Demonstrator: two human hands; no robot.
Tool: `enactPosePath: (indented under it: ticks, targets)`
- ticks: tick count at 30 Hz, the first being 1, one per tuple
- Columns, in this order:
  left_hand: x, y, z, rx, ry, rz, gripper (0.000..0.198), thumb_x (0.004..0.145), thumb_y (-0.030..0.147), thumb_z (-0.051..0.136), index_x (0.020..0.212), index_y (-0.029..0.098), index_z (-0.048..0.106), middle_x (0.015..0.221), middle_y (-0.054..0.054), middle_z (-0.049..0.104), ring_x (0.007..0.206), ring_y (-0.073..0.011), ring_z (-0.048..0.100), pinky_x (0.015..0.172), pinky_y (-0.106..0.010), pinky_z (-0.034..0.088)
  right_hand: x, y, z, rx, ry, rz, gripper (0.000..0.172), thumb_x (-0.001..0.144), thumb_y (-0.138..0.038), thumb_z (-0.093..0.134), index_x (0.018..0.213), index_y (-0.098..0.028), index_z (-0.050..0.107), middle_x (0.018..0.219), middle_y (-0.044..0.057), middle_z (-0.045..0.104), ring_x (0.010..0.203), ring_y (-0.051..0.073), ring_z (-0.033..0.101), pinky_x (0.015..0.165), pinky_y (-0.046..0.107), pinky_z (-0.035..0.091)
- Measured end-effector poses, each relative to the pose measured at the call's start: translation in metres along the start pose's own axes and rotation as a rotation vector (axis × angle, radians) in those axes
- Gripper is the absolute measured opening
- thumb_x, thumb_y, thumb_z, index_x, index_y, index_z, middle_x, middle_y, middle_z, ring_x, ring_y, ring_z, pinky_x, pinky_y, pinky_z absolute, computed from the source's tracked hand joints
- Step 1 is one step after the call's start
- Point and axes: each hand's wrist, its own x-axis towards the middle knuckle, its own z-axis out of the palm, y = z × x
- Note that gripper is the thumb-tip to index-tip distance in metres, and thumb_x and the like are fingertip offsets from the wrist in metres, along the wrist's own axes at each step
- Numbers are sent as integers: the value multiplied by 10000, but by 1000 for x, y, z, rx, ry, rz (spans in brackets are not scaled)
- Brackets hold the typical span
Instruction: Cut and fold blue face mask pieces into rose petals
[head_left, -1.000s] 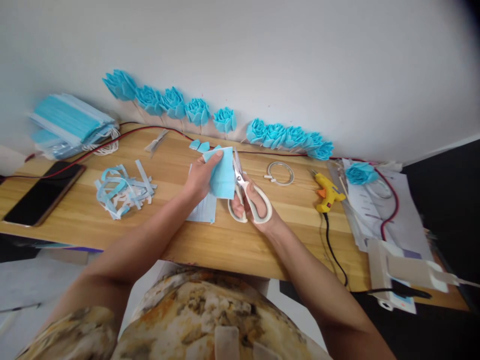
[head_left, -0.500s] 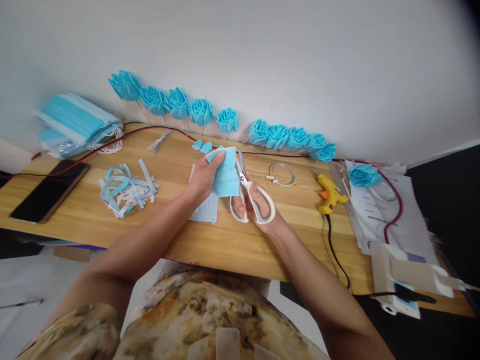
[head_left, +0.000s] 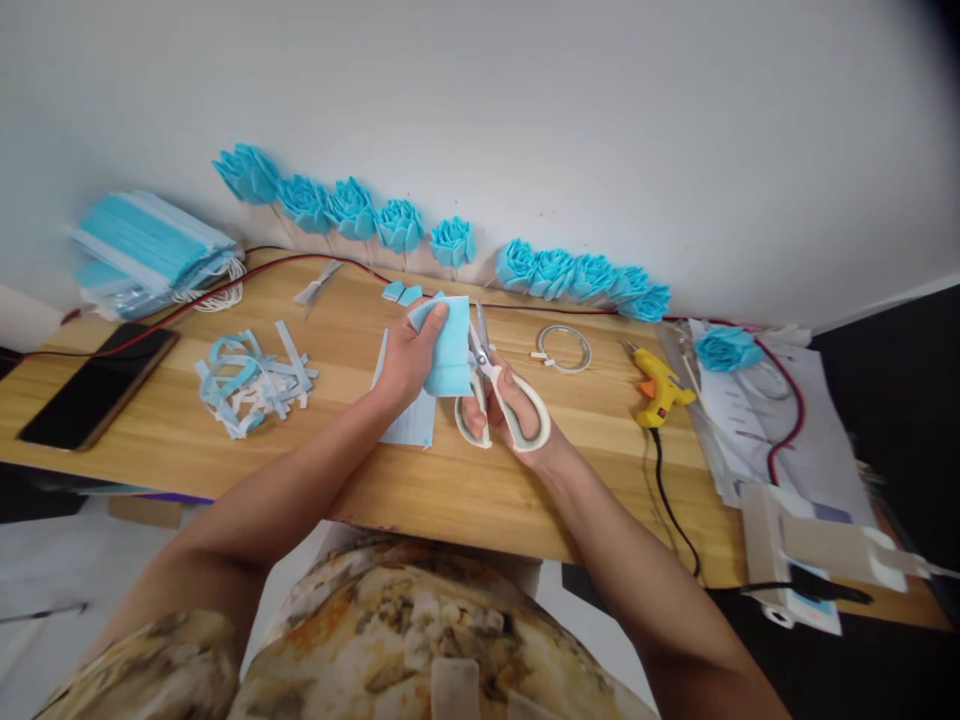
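My left hand (head_left: 411, 360) pinches a light blue piece of mask fabric (head_left: 451, 350) upright over the table's middle. In my right hand (head_left: 504, 400) is a pair of white-handled scissors (head_left: 525, 408), fingers through the loops. The blades are parted and point away from me, right at the fabric's right edge. Beneath the left hand lies a pale blue sheet (head_left: 411, 422), partly covered. Small cut blue pieces (head_left: 403, 293) rest just behind that hand.
Blue fabric roses (head_left: 400, 226) line the wall. Stacked masks (head_left: 154, 245), a phone (head_left: 97, 385) and scrap strips (head_left: 255, 380) are at left. To the right are a tape ring (head_left: 566, 350), a yellow glue gun (head_left: 660, 388), a rose on papers (head_left: 727, 349) and a power strip (head_left: 765, 540).
The scissors' blades look slightly wider apart, with the left handle loop shifted a little left. The fabric in my left hand has turned slightly.
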Motion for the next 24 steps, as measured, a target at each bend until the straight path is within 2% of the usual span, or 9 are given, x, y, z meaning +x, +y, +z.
enactPosePath:
  ticks: [5,9,15,18,24]
  targets:
    - [-6,1,3,47,-4,32,220,855,421,780,830,204,753,749,8,644,677,-134,534,654,-239,428,1,0,-1,34,-3,-3,482,944,-680,581,1184,-262,560,686,-37,590,528,141,520,485,263,433]
    - [-12,0,8,54,9,-8,182,848,365,791,797,195,749,711,14,617,672,-137,530,672,-242,428,2,3,-2,44,33,5,487,921,-683,613,1162,-264,559,697,-35,603,538,145,540,501,273,459]
    - [-9,-7,4,31,19,28,238,882,438,746,841,204,742,768,8,640,703,-137,542,692,-239,434,2,4,-3,41,0,2,456,936,-692,583,1056,-253,559,673,-37,586,523,143,544,489,272,460]
    - [-9,-6,4,40,11,28,216,875,412,757,834,200,747,784,4,650,713,-138,547,697,-239,436,2,3,-2,47,-6,-4,432,947,-679,577,1048,-259,556,680,-35,589,535,145,546,508,276,462]
    - [-17,-3,9,93,-7,2,151,857,337,777,809,196,753,713,20,626,661,-135,531,655,-239,428,3,4,-1,55,33,16,496,896,-726,613,1043,-255,563,661,-42,587,526,140,526,513,279,460]
